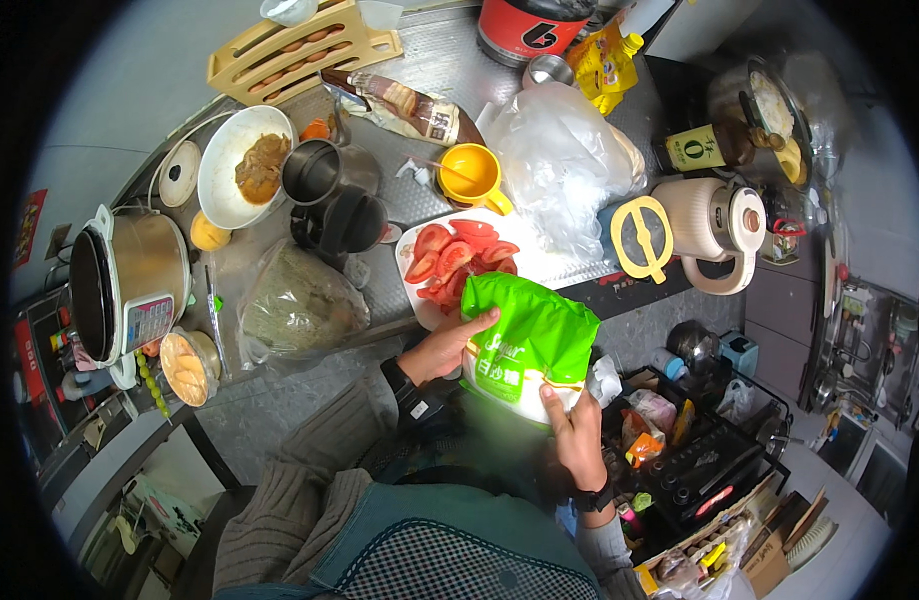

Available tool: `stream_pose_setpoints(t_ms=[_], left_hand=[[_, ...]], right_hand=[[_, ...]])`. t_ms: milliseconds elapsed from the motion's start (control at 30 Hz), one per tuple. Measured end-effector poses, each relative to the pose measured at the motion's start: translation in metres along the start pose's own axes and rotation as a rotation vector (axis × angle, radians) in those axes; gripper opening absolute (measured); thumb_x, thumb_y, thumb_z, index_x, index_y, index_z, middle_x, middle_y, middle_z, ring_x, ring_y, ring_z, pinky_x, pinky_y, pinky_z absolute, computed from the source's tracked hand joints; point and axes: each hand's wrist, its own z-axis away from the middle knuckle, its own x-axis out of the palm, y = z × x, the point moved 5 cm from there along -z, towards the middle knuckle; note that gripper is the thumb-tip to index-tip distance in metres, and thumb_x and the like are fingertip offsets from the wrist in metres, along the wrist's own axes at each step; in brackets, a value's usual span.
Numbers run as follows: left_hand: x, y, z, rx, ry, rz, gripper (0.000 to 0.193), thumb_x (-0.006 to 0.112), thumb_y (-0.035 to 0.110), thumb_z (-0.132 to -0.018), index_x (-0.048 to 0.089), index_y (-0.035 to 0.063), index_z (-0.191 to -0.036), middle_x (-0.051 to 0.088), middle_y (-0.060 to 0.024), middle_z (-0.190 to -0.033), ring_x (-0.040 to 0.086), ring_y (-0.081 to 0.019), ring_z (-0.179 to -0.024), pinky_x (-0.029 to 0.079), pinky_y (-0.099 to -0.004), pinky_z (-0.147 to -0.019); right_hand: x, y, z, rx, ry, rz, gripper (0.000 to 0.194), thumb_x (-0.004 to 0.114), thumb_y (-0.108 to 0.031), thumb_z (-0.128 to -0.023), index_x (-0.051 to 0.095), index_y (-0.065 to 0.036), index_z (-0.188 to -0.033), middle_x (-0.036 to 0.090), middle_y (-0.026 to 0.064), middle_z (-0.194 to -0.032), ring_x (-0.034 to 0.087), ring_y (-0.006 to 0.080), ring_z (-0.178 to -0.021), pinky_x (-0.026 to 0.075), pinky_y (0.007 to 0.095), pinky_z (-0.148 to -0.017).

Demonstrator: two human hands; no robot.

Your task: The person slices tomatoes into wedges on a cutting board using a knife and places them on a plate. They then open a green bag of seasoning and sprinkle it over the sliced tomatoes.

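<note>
Both hands hold a green and white plastic bag of sugar (531,349) in front of the body, at the counter's near edge. My left hand (448,345) grips its left side, thumb on the front. At its lower right, my right hand (576,427) pinches the bag, thumb on the front; the fingers behind are hidden. Just beyond the bag lies a white plate (408,259) of cut tomato wedges (453,259), partly covered by the bag. Behind the plate stands a yellow mug (469,174) with a thin stick or handle in it.
Left on the metal counter are a rice cooker (141,281), a white bowl with brown food (231,210), a metal cup (328,169) and a bagged green item (302,304). Rightward stand a clear plastic bag (557,157), a cream kettle (703,217) and a dark sauce bottle (707,146). Crates fill the lower right.
</note>
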Motion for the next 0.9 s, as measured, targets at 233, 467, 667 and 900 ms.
stream_pose_setpoints(t_ms=[233,467,667,900], left_hand=[[0.014,0.025,-0.005,0.048,-0.025,-0.073,0.047,0.068,0.028,-0.102,0.055,0.0046,-0.14,0.064,-0.0061,-0.133,0.062,-0.0162,-0.121,0.051,-0.034,-0.101],[0.026,0.035,-0.018,-0.025,-0.052,-0.006,0.047,0.069,0.029,-0.101,0.056,0.0052,-0.14,0.066,-0.0063,-0.133,0.064,-0.0166,-0.119,0.052,-0.0343,-0.1],[0.032,0.028,-0.022,-0.012,-0.063,-0.033,0.047,0.068,0.03,-0.102,0.056,0.0058,-0.141,0.065,-0.007,-0.135,0.064,-0.0172,-0.12,0.052,-0.0347,-0.101],[0.03,0.02,-0.011,0.113,-0.013,-0.167,0.042,0.068,0.023,-0.102,0.057,0.0028,-0.137,0.067,-0.0067,-0.129,0.064,-0.0164,-0.117,0.054,-0.0333,-0.097]], right_hand=[[0.001,-0.013,-0.008,-0.029,0.047,-0.111,0.031,0.063,-0.022,-0.103,0.065,0.007,-0.112,0.073,0.0256,-0.093,0.072,0.0403,-0.085,0.054,0.0434,-0.075],[-0.007,-0.023,-0.019,-0.021,0.105,-0.061,0.031,0.062,-0.022,-0.104,0.065,0.008,-0.112,0.073,0.0246,-0.092,0.074,0.0356,-0.083,0.054,0.0415,-0.074],[-0.009,-0.013,-0.013,0.033,0.105,-0.108,0.031,0.062,-0.021,-0.104,0.064,0.008,-0.115,0.074,0.0225,-0.097,0.073,0.0304,-0.087,0.054,0.0391,-0.078],[-0.007,0.014,0.001,0.016,0.05,-0.164,0.028,0.062,-0.018,-0.103,0.065,0.007,-0.115,0.073,0.0217,-0.099,0.072,0.0293,-0.087,0.053,0.0382,-0.08]])
